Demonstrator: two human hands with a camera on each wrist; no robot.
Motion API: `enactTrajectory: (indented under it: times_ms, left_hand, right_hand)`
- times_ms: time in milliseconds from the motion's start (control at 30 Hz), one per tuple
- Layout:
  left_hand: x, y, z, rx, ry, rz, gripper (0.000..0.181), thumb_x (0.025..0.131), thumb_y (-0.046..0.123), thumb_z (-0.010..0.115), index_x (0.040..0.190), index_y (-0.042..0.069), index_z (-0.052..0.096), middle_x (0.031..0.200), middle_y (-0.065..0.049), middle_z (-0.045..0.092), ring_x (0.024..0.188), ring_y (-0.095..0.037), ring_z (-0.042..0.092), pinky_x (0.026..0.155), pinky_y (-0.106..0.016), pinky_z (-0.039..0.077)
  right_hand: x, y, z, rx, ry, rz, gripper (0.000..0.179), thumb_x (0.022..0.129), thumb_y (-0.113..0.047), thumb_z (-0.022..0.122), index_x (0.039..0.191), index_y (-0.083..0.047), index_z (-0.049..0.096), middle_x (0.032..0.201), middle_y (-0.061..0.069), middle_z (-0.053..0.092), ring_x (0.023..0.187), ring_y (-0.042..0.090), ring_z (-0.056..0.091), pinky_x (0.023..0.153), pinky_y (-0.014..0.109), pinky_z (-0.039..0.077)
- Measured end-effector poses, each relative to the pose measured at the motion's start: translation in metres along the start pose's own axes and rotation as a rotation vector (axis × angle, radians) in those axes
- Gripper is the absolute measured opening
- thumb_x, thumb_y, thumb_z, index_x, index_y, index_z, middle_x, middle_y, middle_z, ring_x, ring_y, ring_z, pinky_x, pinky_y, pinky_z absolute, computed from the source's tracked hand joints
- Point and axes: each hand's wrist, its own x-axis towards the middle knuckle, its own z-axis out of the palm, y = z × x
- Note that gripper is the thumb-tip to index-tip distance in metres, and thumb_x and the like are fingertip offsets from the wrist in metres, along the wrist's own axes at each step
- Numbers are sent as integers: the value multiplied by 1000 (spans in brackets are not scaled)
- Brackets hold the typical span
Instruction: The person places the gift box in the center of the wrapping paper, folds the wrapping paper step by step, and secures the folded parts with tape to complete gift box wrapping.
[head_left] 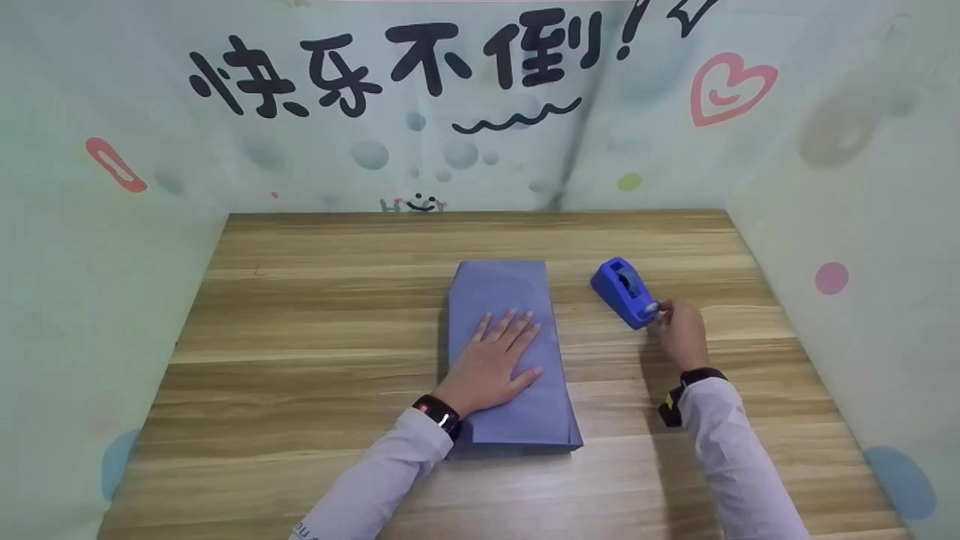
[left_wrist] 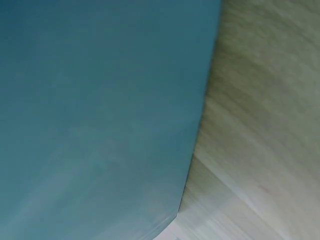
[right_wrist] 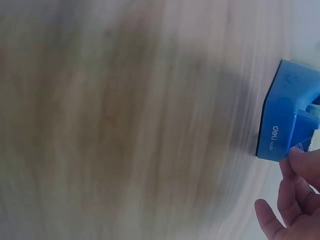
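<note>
A long blue-purple package (head_left: 504, 285), which looks wrapped in paper, lies on the table. My left hand (head_left: 491, 371) rests flat on its top with the fingers spread. Up close, the left wrist view shows the package's smooth side (left_wrist: 100, 115) beside the wood. To the right stands a blue tape dispenser (head_left: 622, 289), its front end toward me. At that end my right hand (head_left: 681, 334) pinches the clear tape (right_wrist: 300, 146) between thumb and forefinger, right by the toothed cutter. The other fingers of this hand (right_wrist: 300, 200) hang loosely bent in the right wrist view.
The wood-grain table (head_left: 315, 322) has light printed walls on its left, right and back (head_left: 480, 165). Bands with small devices (head_left: 671, 409) sit at the wrists.
</note>
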Motion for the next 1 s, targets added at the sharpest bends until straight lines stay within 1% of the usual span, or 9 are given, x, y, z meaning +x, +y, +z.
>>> enactTrajectory:
  times_ms: [133, 333, 467, 533, 600, 700, 833, 933, 1000]
  left_hand:
    - [0, 0, 0, 3, -4, -5, 66, 95, 57, 26, 149, 18, 22, 156, 0, 16, 144, -21, 10, 117, -46, 5]
    - [1, 1, -1, 17, -23, -15, 66, 95, 58, 25, 149, 18, 21, 156, 1, 15, 144, -20, 9, 117, -45, 4]
    - [1, 2, -2, 13, -23, -5, 67, 95, 57, 24, 149, 17, 22, 156, 0, 14, 144, -21, 9, 117, -46, 4]
    - [1, 2, -2, 8, -24, -5, 66, 95, 57, 25, 149, 17, 22, 156, 0, 14, 145, -21, 9, 117, -46, 4]
    - [1, 1, -1, 7, -26, -8, 66, 95, 57, 25, 149, 18, 22, 156, 1, 14, 145, -20, 9, 117, -46, 4]
    - [0, 1, -1, 2, -19, -8, 66, 95, 56, 26, 148, 18, 23, 156, 1, 15, 145, -20, 9, 118, -45, 5]
    - [0, 1, -1, -1, -7, 2, 66, 95, 56, 25, 148, 17, 23, 156, 0, 16, 144, -21, 11, 117, -47, 6]
    - [0, 0, -2, 0, -8, 4, 67, 95, 57, 25, 148, 16, 23, 156, -1, 15, 144, -22, 11, 117, -47, 5]
    - [0, 0, -3, 1, -11, 3, 67, 95, 57, 25, 148, 16, 22, 156, -1, 15, 144, -22, 11, 117, -47, 5]
  right_hand:
    - [1, -1, 1, -51, -3, -28, 20, 81, 7, 53, 99, 16, 57, 84, 29, 61, 78, 39, 58, 72, 49, 47]
    - [-2, 4, -1, -108, 31, -73, 23, 80, 1, 60, 102, 10, 59, 88, 30, 62, 84, 44, 58, 75, 53, 44]
    - [-9, 3, -10, -59, 49, 30, 31, 84, -1, 56, 112, 10, 53, 86, 28, 61, 79, 40, 58, 71, 49, 45]
    - [-13, -6, -14, -8, 50, 81, 35, 84, -1, 52, 117, 11, 47, 83, 23, 59, 73, 34, 55, 66, 43, 44]
    - [-16, -20, -16, 70, 19, 82, 38, 85, -1, 50, 120, 11, 42, 81, 17, 58, 69, 24, 53, 63, 33, 42]
    - [-20, -46, -15, 270, -112, -11, 38, 86, 3, 50, 121, 10, 37, 80, 9, 57, 66, 10, 51, 59, 21, 41]
    - [-30, -79, -8, 575, -408, -183, 37, 88, 8, 48, 120, 10, 30, 81, 10, 57, 68, 6, 54, 59, 19, 44]
    - [-37, -97, -1, 682, -594, -268, 35, 90, 7, 47, 119, 9, 29, 84, 14, 56, 71, 8, 56, 60, 21, 45]
    - [-39, -105, 5, 676, -655, -305, 33, 90, 6, 47, 118, 9, 30, 83, 14, 55, 70, 7, 55, 60, 21, 44]
